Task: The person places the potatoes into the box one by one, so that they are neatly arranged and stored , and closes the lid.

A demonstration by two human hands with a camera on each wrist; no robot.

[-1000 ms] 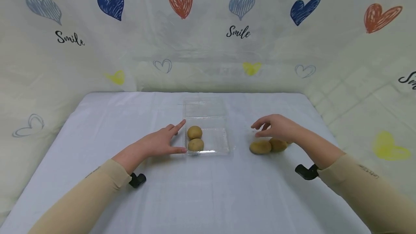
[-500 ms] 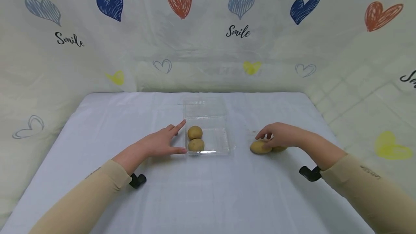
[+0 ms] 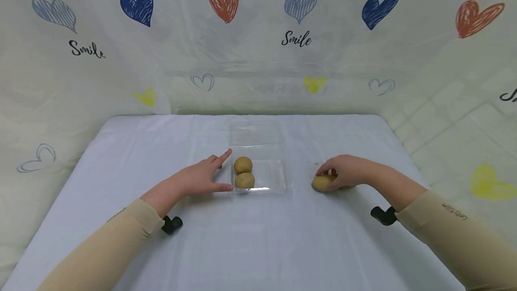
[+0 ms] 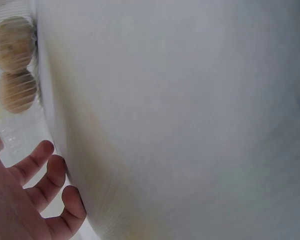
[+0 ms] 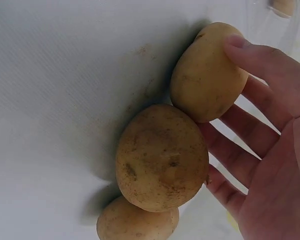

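My right hand [image 3: 348,169] grips a potato [image 5: 208,72] on the table, the thumb on its near side and the fingers round the far side. A larger, browner potato [image 5: 162,157] touches it, and a third potato [image 5: 137,221] lies beyond that one. Two potatoes, one behind the other, sit in the left part of a clear plastic container [image 3: 269,176]: the rear potato [image 3: 243,165] and the front potato [image 3: 244,180]. My left hand [image 3: 202,176] rests at the container's left edge with thumb and index finger spread, holding nothing.
The container's clear lid [image 3: 255,134] lies folded back behind it. A white cloth [image 3: 250,241] covers the table. Behind stands a pale curtain [image 3: 258,57] printed with hearts. Some small dirt specks mark the cloth near the loose potatoes.
My right hand has come down from above the loose potatoes, and its fingers have closed round the leftmost one. The left hand has stayed at the container's edge.
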